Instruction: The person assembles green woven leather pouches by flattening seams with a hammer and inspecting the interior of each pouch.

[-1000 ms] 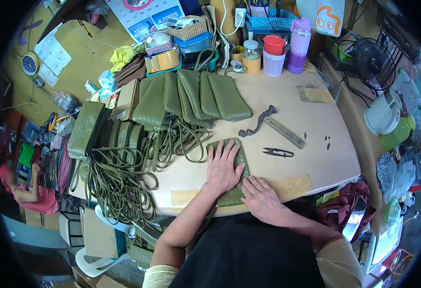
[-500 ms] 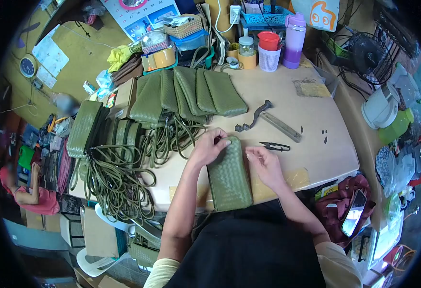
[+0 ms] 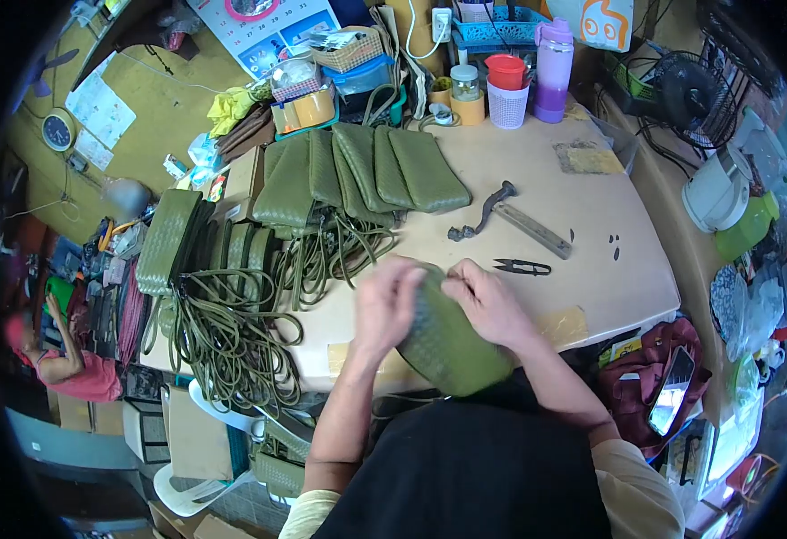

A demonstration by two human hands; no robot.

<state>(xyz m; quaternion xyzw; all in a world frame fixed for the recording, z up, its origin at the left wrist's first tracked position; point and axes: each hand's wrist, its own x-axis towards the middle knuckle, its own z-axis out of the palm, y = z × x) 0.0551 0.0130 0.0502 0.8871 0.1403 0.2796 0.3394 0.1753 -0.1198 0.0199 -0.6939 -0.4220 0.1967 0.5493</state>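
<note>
A green woven pouch [image 3: 454, 346] hangs tilted over the table's front edge, close to the body. My right hand [image 3: 483, 301] pinches its top end. On the top left of the same pouch is my left hand [image 3: 386, 304], blurred by motion, with its fingers closed at the edge. Small black thread snips [image 3: 523, 267] lie to the right of my hands. Behind them are a dark bent tool [image 3: 485, 214] and a flat bar [image 3: 533, 230]. More green pouches [image 3: 357, 171] lie in an overlapping row at the back.
Green straps [image 3: 232, 332] lie tangled at the table's left, beside standing pouches [image 3: 167, 241]. Cups and a purple bottle [image 3: 552, 72] stand at the back. A maroon bag [image 3: 636, 395] with a phone is at the right. Another person [image 3: 79, 368] is at far left.
The pouch has swung, its lower end now further right. My right hand has moved left onto its top end and closed. The view has shifted slightly.
</note>
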